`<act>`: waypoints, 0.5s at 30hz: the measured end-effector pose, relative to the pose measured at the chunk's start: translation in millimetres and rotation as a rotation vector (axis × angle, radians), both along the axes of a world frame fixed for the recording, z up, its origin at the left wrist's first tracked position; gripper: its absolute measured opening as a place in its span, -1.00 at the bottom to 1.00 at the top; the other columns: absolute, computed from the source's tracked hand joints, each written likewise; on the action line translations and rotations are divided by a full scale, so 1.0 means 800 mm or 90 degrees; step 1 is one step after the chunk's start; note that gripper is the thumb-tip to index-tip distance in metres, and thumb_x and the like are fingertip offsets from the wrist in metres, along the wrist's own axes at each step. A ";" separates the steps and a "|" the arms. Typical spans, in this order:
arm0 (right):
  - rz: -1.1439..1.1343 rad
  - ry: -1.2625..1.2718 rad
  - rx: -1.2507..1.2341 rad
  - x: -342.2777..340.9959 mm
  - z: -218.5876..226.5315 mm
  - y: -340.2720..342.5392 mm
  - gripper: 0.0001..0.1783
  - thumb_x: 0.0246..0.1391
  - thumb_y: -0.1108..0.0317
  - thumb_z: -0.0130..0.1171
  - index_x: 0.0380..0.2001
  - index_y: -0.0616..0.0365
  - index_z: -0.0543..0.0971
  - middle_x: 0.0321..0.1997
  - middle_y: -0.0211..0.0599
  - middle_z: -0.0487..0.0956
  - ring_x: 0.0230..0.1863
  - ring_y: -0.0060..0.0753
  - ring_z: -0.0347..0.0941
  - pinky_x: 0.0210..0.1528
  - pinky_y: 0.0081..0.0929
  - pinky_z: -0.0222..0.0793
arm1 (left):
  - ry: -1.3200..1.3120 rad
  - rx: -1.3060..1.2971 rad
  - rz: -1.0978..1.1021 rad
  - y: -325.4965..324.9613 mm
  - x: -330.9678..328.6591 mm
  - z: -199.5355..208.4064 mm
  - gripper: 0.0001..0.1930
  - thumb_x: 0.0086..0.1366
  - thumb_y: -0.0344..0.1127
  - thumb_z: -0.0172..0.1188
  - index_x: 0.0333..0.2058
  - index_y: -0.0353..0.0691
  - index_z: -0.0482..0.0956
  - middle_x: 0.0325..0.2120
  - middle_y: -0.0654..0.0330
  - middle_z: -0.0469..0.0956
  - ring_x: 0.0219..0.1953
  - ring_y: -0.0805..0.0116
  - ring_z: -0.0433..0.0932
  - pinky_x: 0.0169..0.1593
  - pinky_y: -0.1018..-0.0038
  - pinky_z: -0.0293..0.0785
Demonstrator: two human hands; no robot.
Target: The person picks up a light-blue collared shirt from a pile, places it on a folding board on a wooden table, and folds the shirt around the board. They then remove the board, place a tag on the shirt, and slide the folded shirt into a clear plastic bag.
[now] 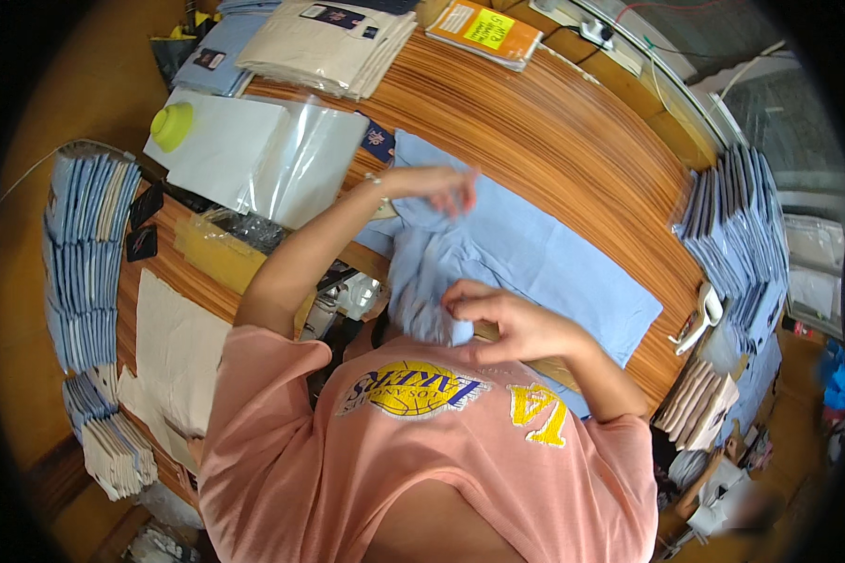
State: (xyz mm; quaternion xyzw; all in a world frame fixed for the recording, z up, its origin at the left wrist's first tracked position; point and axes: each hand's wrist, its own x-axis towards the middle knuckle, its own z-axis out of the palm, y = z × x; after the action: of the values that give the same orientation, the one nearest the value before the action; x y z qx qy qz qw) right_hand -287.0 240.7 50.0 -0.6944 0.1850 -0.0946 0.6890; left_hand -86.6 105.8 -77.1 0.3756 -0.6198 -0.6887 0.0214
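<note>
A light blue cloth garment (545, 249) lies across the wooden table in front of me. Its right part is spread flat, while the part nearest my body is bunched and hangs toward the table edge. My right hand (512, 324) has its fingers and thumb curled around the near end of that bunched cloth. Over the garment's far left part is my left hand (449, 192), its fingers smeared by motion, so its grip is unclear. A dark printed tag card (377, 141) lies beside the garment's far left corner.
White sheets and clear plastic bags (282, 155) lie at left, with a yellow-green round object (171, 126) on them. Packed beige garments (324, 47) and an orange book (483, 36) sit at the back. Blue garment stacks stand left (89, 263) and right (737, 235), near a white handheld tool (702, 317).
</note>
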 end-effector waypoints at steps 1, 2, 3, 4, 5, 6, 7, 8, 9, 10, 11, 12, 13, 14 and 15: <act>-0.059 0.062 0.154 0.000 0.019 0.012 -0.75 -0.15 0.43 0.29 -0.44 0.31 0.44 -0.06 -0.19 0.35 -0.05 -0.37 0.30 -0.03 -0.43 0.22 | -0.112 0.121 -0.195 -0.002 -0.013 -0.008 -0.24 0.24 0.36 -0.26 -0.13 -0.30 0.51 -0.16 0.10 0.53 -0.17 0.32 0.48 -0.03 0.37 0.31; -0.125 0.034 0.110 -0.007 0.016 0.024 -0.77 -0.14 0.42 0.30 -0.48 0.30 0.46 -0.07 -0.21 0.36 -0.10 -0.40 0.32 -0.06 -0.45 0.24 | -0.158 0.073 -0.272 0.001 -0.019 -0.016 -0.22 0.24 0.37 -0.29 -0.13 -0.31 0.52 -0.18 0.10 0.54 -0.18 0.31 0.49 -0.03 0.38 0.32; -0.195 0.006 0.066 -0.017 0.010 0.035 -0.79 -0.13 0.42 0.30 -0.51 0.30 0.48 -0.08 -0.24 0.36 -0.15 -0.43 0.35 -0.10 -0.47 0.27 | -0.203 0.022 -0.351 0.006 -0.026 -0.020 -0.20 0.24 0.38 -0.31 -0.13 -0.32 0.54 -0.20 0.10 0.54 -0.19 0.30 0.49 -0.02 0.39 0.32; -0.295 0.000 0.018 -0.030 0.004 0.043 -0.80 -0.12 0.42 0.29 -0.53 0.29 0.48 -0.09 -0.26 0.37 -0.19 -0.48 0.34 -0.19 -0.53 0.27 | -0.251 -0.027 -0.424 0.012 -0.028 -0.025 -0.17 0.24 0.39 -0.34 -0.13 -0.33 0.55 -0.22 0.10 0.55 -0.19 0.29 0.49 -0.02 0.40 0.33; -0.392 -0.006 -0.030 -0.048 -0.003 0.051 -0.81 -0.11 0.42 0.29 -0.54 0.28 0.48 -0.11 -0.28 0.38 -0.22 -0.53 0.33 -0.29 -0.58 0.26 | -0.236 -0.018 -0.392 0.015 -0.022 -0.029 -0.16 0.23 0.40 -0.33 -0.13 -0.34 0.55 -0.21 0.07 0.55 -0.19 0.28 0.49 -0.02 0.40 0.33; -0.499 -0.008 -0.080 -0.069 -0.008 0.059 -0.82 -0.09 0.42 0.29 -0.55 0.27 0.49 -0.12 -0.31 0.39 -0.26 -0.58 0.33 -0.39 -0.64 0.26 | -0.218 -0.012 -0.369 0.015 -0.016 -0.033 -0.15 0.22 0.41 -0.33 -0.14 -0.35 0.55 -0.21 0.05 0.55 -0.19 0.27 0.50 -0.03 0.39 0.34; -0.622 0.072 -0.072 -0.091 -0.014 0.064 -0.83 -0.10 0.43 0.29 -0.55 0.26 0.49 -0.11 -0.29 0.39 -0.32 -0.59 0.34 -0.43 -0.65 0.27 | -0.200 -0.005 -0.341 0.015 -0.009 -0.036 -0.14 0.20 0.43 -0.32 -0.14 -0.35 0.56 -0.20 0.02 0.55 -0.18 0.25 0.50 -0.03 0.39 0.34; -0.746 0.152 -0.063 -0.114 -0.025 0.069 -0.85 -0.11 0.44 0.29 -0.54 0.24 0.50 -0.09 -0.28 0.38 -0.38 -0.59 0.35 -0.48 -0.67 0.29 | -0.227 -0.060 -0.303 0.014 -0.005 -0.032 -0.16 0.20 0.41 -0.28 -0.14 -0.36 0.55 -0.20 0.00 0.54 -0.17 0.21 0.49 -0.02 0.39 0.34; -0.822 0.153 -0.069 -0.139 -0.053 0.073 -0.86 -0.10 0.46 0.28 -0.53 0.23 0.50 -0.17 -0.30 0.42 -0.45 -0.62 0.35 -0.51 -0.69 0.30 | -0.254 -0.117 -0.265 0.010 -0.001 -0.014 -0.18 0.20 0.39 -0.24 -0.15 -0.38 0.55 -0.19 -0.03 0.54 -0.16 0.18 0.49 -0.01 0.38 0.33; -0.907 0.162 -0.075 -0.160 -0.088 0.079 -0.87 -0.09 0.47 0.27 -0.51 0.23 0.49 -0.24 -0.33 0.45 -0.52 -0.64 0.34 -0.55 -0.70 0.31 | -0.271 -0.175 -0.235 0.005 -0.004 0.000 -0.19 0.20 0.38 -0.20 -0.15 -0.39 0.55 -0.19 -0.05 0.54 -0.15 0.14 0.49 0.00 0.38 0.33; -0.913 0.189 -0.005 -0.174 -0.122 0.085 -0.88 -0.08 0.48 0.25 -0.50 0.22 0.49 -0.32 -0.36 0.45 -0.54 -0.65 0.34 -0.54 -0.70 0.33 | -0.300 -0.249 -0.264 0.003 -0.002 0.012 -0.26 0.18 0.31 -0.11 -0.16 -0.39 0.55 -0.19 -0.05 0.53 -0.13 0.10 0.48 0.02 0.37 0.31; -0.915 0.215 0.064 -0.185 -0.152 0.089 -0.89 -0.07 0.49 0.24 -0.49 0.21 0.49 -0.39 -0.39 0.46 -0.56 -0.66 0.33 -0.53 -0.69 0.34 | -0.326 -0.325 -0.290 0.002 -0.001 0.024 -0.32 0.16 0.25 -0.02 -0.17 -0.39 0.55 -0.19 -0.05 0.53 -0.11 0.07 0.47 0.03 0.37 0.30; -0.911 0.242 0.134 -0.187 -0.160 0.088 -0.89 -0.06 0.50 0.23 -0.47 0.20 0.48 -0.46 -0.42 0.46 -0.57 -0.67 0.33 -0.53 -0.69 0.36 | -0.350 -0.399 -0.310 0.001 0.003 0.027 -0.37 0.14 0.18 0.07 -0.18 -0.39 0.55 -0.19 -0.04 0.53 -0.09 0.03 0.45 0.04 0.36 0.29; -0.914 0.240 0.105 -0.194 -0.164 0.089 -0.90 -0.05 0.51 0.22 -0.47 0.19 0.47 -0.51 -0.46 0.44 -0.59 -0.68 0.32 -0.52 -0.69 0.37 | -0.331 -0.447 -0.312 0.000 0.004 0.023 -0.43 0.11 0.11 0.13 -0.19 -0.38 0.55 -0.20 -0.03 0.52 -0.09 0.02 0.45 0.02 0.35 0.30; -0.908 0.233 0.075 -0.193 -0.158 0.084 -0.90 -0.04 0.52 0.20 -0.47 0.19 0.46 -0.56 -0.50 0.41 -0.60 -0.69 0.31 -0.52 -0.69 0.38 | -0.319 -0.494 -0.308 -0.001 0.011 0.018 -0.48 0.07 0.04 0.18 -0.21 -0.37 0.55 -0.20 -0.03 0.52 -0.09 0.00 0.44 0.01 0.33 0.31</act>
State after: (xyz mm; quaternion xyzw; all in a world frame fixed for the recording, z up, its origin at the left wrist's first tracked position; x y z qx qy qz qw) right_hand -441.4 307.5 -76.3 -0.3716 0.7083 -0.3920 0.4545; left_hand -77.9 105.2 -62.4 0.3396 -0.8847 -0.2822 -0.1494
